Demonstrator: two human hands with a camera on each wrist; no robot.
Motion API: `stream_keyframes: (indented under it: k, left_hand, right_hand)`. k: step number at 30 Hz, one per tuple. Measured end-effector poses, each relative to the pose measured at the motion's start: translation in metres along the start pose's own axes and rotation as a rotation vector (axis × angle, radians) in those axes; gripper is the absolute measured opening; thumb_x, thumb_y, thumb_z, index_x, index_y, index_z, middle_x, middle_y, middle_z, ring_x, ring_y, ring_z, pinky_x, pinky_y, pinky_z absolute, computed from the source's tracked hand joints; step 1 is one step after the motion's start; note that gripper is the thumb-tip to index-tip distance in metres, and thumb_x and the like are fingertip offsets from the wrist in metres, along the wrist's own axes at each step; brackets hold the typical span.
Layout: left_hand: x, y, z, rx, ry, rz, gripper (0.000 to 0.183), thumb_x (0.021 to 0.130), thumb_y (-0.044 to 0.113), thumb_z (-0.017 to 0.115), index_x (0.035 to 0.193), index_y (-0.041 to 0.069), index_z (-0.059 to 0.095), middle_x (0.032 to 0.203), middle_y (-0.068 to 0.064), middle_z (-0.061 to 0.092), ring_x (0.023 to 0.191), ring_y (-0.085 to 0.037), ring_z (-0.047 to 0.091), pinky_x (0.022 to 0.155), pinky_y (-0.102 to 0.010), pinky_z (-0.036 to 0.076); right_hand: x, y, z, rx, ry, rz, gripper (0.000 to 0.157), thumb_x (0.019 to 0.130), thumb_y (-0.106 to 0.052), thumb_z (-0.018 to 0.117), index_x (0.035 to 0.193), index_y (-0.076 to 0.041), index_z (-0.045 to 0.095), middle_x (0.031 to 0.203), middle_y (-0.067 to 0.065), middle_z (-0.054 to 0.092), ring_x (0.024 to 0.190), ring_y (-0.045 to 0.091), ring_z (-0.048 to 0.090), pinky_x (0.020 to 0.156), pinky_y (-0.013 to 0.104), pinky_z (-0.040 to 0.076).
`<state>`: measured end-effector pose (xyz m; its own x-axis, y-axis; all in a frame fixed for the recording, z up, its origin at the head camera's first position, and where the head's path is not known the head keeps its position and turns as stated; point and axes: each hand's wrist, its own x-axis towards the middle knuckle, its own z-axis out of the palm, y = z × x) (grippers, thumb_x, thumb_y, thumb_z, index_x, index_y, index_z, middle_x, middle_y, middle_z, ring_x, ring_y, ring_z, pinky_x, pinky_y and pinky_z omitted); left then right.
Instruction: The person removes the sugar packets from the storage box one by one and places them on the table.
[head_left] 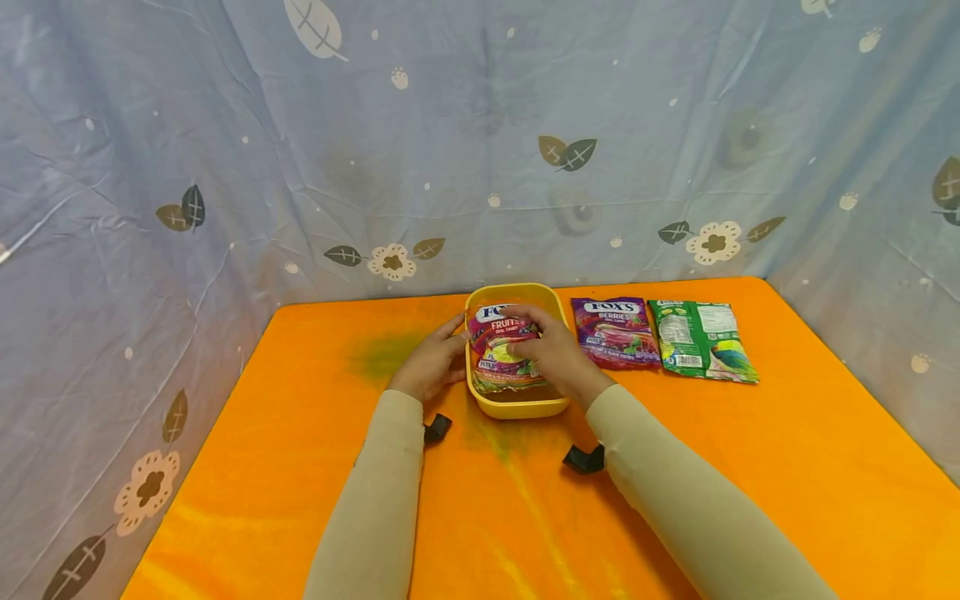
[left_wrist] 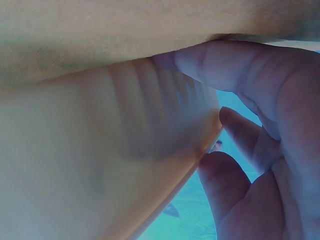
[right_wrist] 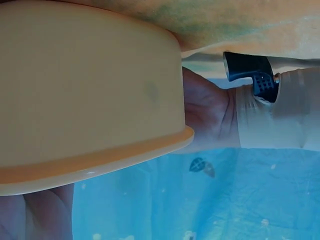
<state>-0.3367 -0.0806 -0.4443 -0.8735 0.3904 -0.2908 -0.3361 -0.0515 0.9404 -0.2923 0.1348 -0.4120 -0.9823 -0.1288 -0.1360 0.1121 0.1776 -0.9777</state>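
Observation:
A yellow plastic tub stands near the back of the table. Inside it lies a red-and-purple Fox's fruits candy bag, printed side up. My right hand reaches over the tub's right wall and grips this bag, thumb and forefinger spread across its front; the other fingers are hidden. At the tub's left side, my left hand touches the outer wall and rim with extended fingers. The left wrist view shows those fingers against the ribbed wall. In the right wrist view, the tub covers much of the picture.
Right of the tub lie a purple Fox's berries candy bag and a green candy bag, its back panel up. An orange cloth covers the table. A blue-grey patterned curtain hangs behind and along both sides.

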Motion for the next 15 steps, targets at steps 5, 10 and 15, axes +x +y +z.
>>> stream_keyframes:
  k: [5,10,15]
  left_hand:
    - [0.0002,-0.0007,-0.0010,0.001,0.002,0.007,0.053,0.099,0.034,0.052,0.149,0.036,0.033,0.133,-0.005,0.051,0.114,-0.027,0.055,0.086,-0.044,0.050]
    - [0.0001,-0.0020,-0.0007,0.009,0.004,0.020,0.051,0.100,0.032,0.051,0.148,0.035,0.034,0.129,-0.008,0.056,0.111,-0.027,0.057,0.085,-0.043,0.051]
    - [0.0002,-0.0030,0.0005,0.016,0.010,0.032,0.052,0.100,0.032,0.052,0.149,0.034,0.034,0.126,-0.011,0.058,0.108,-0.028,0.059,0.084,-0.042,0.051]
  right_hand:
    - [-0.0012,-0.0008,-0.0014,0.005,0.020,-0.025,0.050,0.089,-0.012,0.070,0.125,-0.043,0.058,0.131,-0.007,0.046,0.112,0.022,0.051,0.092,0.038,0.047]
    - [-0.0023,0.0003,-0.0047,0.152,0.035,-0.064,0.050,0.088,-0.012,0.071,0.128,-0.039,0.058,0.133,-0.002,0.046,0.113,0.026,0.052,0.089,0.038,0.049]
    - [-0.0053,-0.0013,-0.0084,0.213,0.029,-0.101,0.050,0.087,-0.013,0.072,0.130,-0.035,0.057,0.134,0.001,0.046,0.114,0.027,0.051,0.089,0.036,0.049]
